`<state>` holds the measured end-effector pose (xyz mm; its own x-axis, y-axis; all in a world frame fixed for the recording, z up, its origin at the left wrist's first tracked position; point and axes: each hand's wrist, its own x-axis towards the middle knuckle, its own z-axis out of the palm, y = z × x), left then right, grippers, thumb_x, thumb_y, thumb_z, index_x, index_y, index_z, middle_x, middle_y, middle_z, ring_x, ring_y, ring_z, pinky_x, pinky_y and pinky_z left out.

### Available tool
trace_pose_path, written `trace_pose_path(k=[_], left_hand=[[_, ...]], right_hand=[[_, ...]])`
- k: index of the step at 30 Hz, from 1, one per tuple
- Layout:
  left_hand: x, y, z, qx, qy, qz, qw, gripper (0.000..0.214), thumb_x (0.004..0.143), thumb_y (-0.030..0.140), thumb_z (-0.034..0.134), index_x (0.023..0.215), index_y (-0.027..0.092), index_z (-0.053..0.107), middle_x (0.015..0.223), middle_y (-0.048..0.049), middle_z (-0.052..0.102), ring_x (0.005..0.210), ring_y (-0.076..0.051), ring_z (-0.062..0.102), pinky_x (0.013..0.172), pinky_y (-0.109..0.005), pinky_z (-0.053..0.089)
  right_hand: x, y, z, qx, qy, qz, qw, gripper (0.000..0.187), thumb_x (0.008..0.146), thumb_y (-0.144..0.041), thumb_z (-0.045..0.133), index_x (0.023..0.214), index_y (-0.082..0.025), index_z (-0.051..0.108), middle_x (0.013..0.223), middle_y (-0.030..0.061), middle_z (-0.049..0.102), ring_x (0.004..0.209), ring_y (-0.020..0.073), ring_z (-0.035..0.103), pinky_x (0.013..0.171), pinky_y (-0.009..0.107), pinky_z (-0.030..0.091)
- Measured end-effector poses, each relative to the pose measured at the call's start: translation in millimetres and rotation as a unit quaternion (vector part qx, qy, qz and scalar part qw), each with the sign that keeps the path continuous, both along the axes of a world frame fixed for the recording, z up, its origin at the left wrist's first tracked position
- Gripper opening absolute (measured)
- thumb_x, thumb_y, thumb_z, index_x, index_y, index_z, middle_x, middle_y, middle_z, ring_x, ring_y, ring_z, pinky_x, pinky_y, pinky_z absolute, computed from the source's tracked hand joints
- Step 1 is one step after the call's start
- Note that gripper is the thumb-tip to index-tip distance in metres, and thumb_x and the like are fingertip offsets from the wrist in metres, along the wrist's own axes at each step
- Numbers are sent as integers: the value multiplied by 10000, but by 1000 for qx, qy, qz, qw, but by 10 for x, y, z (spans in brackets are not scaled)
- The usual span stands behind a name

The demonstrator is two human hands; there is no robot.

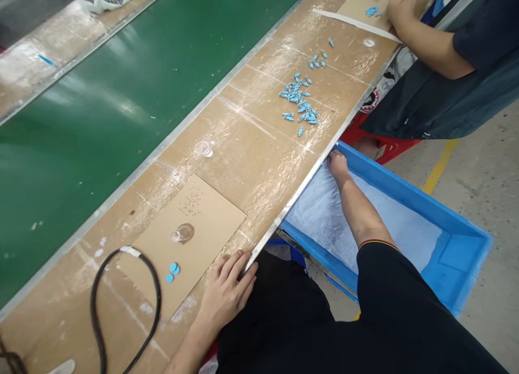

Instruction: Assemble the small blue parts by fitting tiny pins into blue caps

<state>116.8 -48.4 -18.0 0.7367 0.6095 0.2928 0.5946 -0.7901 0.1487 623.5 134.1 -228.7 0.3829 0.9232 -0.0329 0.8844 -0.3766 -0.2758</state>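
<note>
My left hand (229,287) lies on the front edge of the table, fingers stretched out and holding nothing. Beside it is a brown cardboard sheet (219,209) bearing a round clear piece with a brownish disc (184,233), several blue round caps (173,271) and a scatter of tiny specks (193,200). My right hand (338,166) reaches into a blue plastic bin (458,228) lined with a white sheet (397,212). Its fingers look curled at the bin's far corner by the table edge; their tips are hidden, and what they hold cannot be made out.
Many small blue parts (300,98) lie spread on the table (251,163). Also there are a small clear cup (204,149) and a black cable loop (94,304). A green belt (133,93) runs behind. At upper right, a co-worker's arm (433,47) rests near a red stool (389,147).
</note>
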Motion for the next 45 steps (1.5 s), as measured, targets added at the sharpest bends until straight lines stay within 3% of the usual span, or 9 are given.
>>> trace_pose_path(k=[8,19,28,34,41,43,45], left_hand=[[14,20,16,1,-6,-2,1000,155,1012,224,616,1121,200,724,1208,-126,779,1160,-279,681,1015,-422,455],[2,17,37,2,12,-3,1000,168,962,203,688,1126,207,726,1224,-128,777,1164,-271,694,1026,-417,461],[-3,19,35,3,12,-5,1000,172,960,196,692,1129,215,716,1234,-127,775,1159,-272,702,1016,-423,473],[7,25,38,13,7,-4,1000,163,956,189,695,1117,205,717,1217,-133,778,1144,-270,703,1004,-420,479],[7,4,35,15,15,-4,1000,158,933,178,714,1087,208,733,1223,-125,780,1161,-268,704,1010,-417,482],[30,10,42,13,14,-6,1000,148,928,173,717,1072,202,734,1227,-129,777,1161,-267,707,995,-414,494],[29,38,62,6,-8,-12,1000,137,925,159,717,1056,197,729,1211,-132,776,1160,-265,710,975,-415,521]], right_hand=[[-43,-94,77,3,-33,-28,999,392,946,-156,435,1199,-148,733,1250,182,714,958,271,661,732,324,455],[-64,-142,132,-25,-39,-30,998,402,971,-175,445,1260,-190,724,1290,166,711,1001,277,675,769,336,484],[-40,44,144,-63,-37,-50,996,346,980,-154,453,1117,-150,770,1177,226,729,1008,310,715,844,401,514],[-79,67,212,-50,-20,-75,996,325,954,-122,486,1121,-151,764,1121,221,747,1027,319,723,901,427,530],[-167,-256,407,51,6,-151,987,395,1024,-260,385,1260,-166,687,1214,187,748,1090,327,708,929,444,543],[-178,-424,477,160,54,-195,966,377,1016,-286,366,1148,-138,687,1091,175,758,988,291,721,874,411,559],[-185,-603,578,299,131,-236,915,317,982,-336,400,990,-151,657,902,127,725,758,233,693,714,355,551]])
